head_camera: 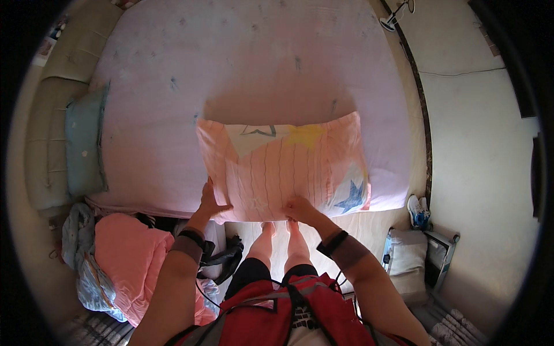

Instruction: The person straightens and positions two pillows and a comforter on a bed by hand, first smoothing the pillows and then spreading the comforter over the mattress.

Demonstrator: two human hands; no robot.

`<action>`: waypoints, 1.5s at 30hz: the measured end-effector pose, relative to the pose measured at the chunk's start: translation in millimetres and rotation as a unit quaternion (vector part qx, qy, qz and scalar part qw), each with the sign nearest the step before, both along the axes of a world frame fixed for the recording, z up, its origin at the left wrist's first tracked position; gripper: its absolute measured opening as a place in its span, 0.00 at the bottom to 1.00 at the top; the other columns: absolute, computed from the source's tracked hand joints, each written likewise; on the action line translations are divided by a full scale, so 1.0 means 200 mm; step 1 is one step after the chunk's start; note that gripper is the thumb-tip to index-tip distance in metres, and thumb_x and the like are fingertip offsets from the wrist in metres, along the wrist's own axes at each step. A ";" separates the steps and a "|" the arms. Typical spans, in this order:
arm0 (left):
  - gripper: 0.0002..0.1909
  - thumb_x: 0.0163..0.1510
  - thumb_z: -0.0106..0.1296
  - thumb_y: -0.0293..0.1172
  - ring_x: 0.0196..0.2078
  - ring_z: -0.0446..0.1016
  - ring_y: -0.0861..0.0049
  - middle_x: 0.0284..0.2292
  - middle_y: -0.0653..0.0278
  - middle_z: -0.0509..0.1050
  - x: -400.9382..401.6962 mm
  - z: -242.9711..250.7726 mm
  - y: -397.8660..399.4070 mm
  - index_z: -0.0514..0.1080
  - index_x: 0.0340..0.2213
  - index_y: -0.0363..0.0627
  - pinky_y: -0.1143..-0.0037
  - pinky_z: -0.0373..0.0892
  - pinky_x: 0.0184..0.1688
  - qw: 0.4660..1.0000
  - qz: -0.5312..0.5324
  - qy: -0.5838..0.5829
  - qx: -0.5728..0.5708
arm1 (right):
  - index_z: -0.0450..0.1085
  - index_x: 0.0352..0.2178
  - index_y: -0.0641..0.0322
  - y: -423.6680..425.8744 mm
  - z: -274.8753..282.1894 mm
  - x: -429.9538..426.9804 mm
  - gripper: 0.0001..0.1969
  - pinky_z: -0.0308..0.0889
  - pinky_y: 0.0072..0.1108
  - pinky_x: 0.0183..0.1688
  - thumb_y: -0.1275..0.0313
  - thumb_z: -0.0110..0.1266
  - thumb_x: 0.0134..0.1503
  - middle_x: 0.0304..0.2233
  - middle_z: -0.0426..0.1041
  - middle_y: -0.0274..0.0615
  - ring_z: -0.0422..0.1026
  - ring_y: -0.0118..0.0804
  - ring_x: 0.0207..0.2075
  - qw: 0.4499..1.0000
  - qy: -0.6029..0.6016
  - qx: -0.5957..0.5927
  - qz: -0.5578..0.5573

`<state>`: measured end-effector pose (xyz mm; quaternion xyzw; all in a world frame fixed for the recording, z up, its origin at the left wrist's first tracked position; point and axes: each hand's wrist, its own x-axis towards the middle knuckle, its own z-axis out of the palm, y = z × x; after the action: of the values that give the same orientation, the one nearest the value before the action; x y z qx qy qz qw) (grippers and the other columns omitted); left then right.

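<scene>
A pink pillow [277, 173] with wavy stripes and star patches is in front of me at the near side of the bed. My right hand [301, 210] has its fingers curled onto the pillow's near edge and grips the fabric. At the near left corner, my left hand [211, 203] touches the pillow, thumb spread over the fabric and fingers along the side edge. Whether those fingers pinch the cloth is unclear. Beneath and beyond lies a pale pink-lilac bed sheet [259, 52], shaded just past the pillow.
A blue-green pillow [86, 145] leans by the padded headboard [47, 142]. Pink bedding [130, 255] is piled at lower left beside a black strap [227, 259]. Sneakers [418, 211] and a folding frame with grey cloth [409, 259] stand at right. A small fan [388, 24] is at the far right.
</scene>
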<state>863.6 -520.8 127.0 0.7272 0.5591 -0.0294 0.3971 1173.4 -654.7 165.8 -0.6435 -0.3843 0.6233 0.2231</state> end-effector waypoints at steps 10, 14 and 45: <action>0.72 0.23 0.67 0.42 0.54 0.48 0.47 0.51 0.36 0.43 0.25 0.00 -0.11 0.20 0.53 0.39 0.63 0.51 0.54 0.992 0.113 -0.050 -0.016 | 0.72 0.27 0.61 0.12 -0.30 0.04 0.15 0.68 0.29 0.32 0.60 0.50 0.44 0.23 0.73 0.42 0.72 0.44 0.28 0.901 -0.396 0.098 0.151; 0.70 0.27 0.62 0.54 0.55 0.40 0.38 0.51 0.27 0.34 0.66 0.20 0.07 0.20 0.53 0.40 0.59 0.44 0.56 0.980 0.178 0.083 0.027 | 0.71 0.19 0.63 0.57 -0.19 0.33 0.13 0.68 0.27 0.27 0.63 0.53 0.42 0.20 0.72 0.44 0.71 0.43 0.23 0.863 -0.427 0.221 0.159; 0.73 0.25 0.60 0.61 0.57 0.30 0.42 0.52 0.27 0.29 0.59 -0.26 -0.05 0.16 0.50 0.34 0.62 0.38 0.58 0.966 0.078 0.238 -0.064 | 0.63 0.15 0.65 0.65 -0.35 0.27 0.09 0.57 0.21 0.12 0.71 0.53 0.39 0.12 0.64 0.40 0.63 0.30 0.11 0.963 -0.110 -0.244 -0.031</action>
<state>981.6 -530.0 75.2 0.6262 0.6895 -0.2063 0.2999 1226.5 -523.7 96.1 -0.7544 -0.2224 0.6166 0.0349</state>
